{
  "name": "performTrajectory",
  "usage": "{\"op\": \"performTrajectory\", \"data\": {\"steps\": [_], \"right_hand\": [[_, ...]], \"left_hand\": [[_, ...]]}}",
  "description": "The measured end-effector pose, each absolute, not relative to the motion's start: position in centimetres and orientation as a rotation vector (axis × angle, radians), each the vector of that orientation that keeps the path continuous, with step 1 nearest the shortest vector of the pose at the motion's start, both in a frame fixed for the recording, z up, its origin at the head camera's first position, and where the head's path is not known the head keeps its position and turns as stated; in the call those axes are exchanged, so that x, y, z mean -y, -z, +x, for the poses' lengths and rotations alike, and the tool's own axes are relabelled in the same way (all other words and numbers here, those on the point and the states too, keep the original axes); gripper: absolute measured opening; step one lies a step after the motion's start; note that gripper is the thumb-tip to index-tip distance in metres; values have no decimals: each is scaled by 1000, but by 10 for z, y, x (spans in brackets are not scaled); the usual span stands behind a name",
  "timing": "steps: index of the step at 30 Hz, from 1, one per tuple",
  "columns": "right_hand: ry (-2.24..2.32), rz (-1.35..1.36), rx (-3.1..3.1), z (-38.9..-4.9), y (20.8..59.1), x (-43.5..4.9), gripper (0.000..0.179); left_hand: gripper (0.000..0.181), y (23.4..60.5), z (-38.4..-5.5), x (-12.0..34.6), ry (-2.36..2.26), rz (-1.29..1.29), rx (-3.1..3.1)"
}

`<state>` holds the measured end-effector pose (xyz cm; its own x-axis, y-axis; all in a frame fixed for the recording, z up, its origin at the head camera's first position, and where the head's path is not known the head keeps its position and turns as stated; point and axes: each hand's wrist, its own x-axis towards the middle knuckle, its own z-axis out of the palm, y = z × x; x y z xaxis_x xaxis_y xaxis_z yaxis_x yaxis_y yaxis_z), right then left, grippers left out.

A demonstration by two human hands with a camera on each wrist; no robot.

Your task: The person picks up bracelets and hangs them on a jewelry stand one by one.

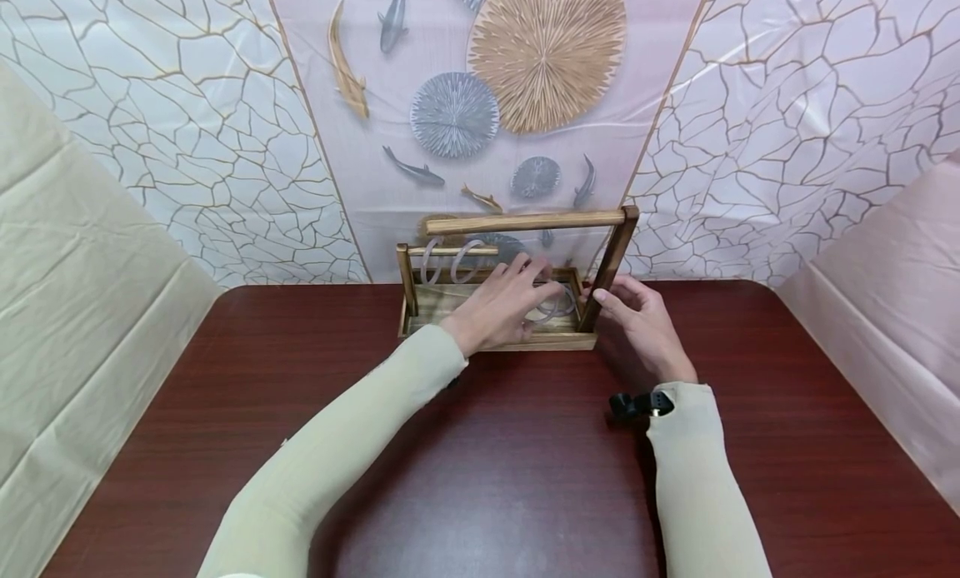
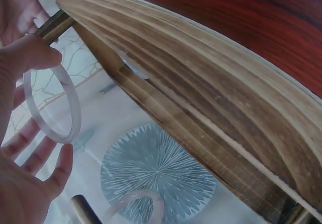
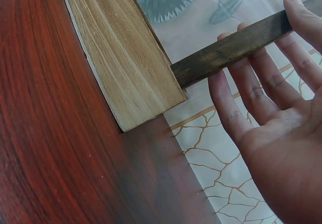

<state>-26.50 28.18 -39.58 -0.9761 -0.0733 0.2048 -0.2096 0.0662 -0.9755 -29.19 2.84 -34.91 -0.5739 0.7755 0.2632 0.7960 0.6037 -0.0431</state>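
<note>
My left hand point(image 1: 506, 303) reaches over the tray of a wooden jewellery stand point(image 1: 525, 221). Between thumb and fingers it holds a pale translucent bangle point(image 2: 75, 109), seen most clearly in the left wrist view. On the stand's lower bar point(image 1: 446, 251), toward its left end, hang two similar bangles, a left one point(image 1: 425, 266) and a right one point(image 1: 456, 264). At the stand's right end, my right hand point(image 1: 643, 324) grips the tall dark post point(image 3: 226, 50), thumb on one side and fingers on the other.
The stand sits at the back edge of a dark red wood table point(image 1: 480, 461). Behind it hangs a patterned backdrop point(image 1: 450, 186). Pale cloth point(image 1: 82, 311) closes off the left side, and more cloth point(image 1: 885, 311) the right. A black strap point(image 1: 633, 406) circles the right wrist.
</note>
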Motion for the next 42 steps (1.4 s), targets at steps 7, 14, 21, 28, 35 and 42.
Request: {"op": "performTrajectory", "data": {"steps": [7, 14, 21, 28, 35, 42], "right_hand": [[-2072, 307, 2205, -264, 396, -282, 21], [-2099, 312, 2182, -264, 396, -282, 23], [-2047, 294, 2234, -264, 396, -282, 22], [-1995, 272, 2278, -264, 396, -283, 25], [-2002, 273, 2270, -265, 397, -284, 25], [-2023, 277, 2248, -265, 398, -284, 34]], "left_hand": [[69, 346, -288, -23, 168, -1258, 2550], [65, 349, -286, -18, 211, -1271, 2500], [66, 354, -282, -13, 227, -1274, 2432], [65, 358, -277, -9, 282, -1263, 2399], [65, 356, -271, -5, 283, -1246, 2346], [65, 353, -267, 0, 279, -1195, 2332]]}}
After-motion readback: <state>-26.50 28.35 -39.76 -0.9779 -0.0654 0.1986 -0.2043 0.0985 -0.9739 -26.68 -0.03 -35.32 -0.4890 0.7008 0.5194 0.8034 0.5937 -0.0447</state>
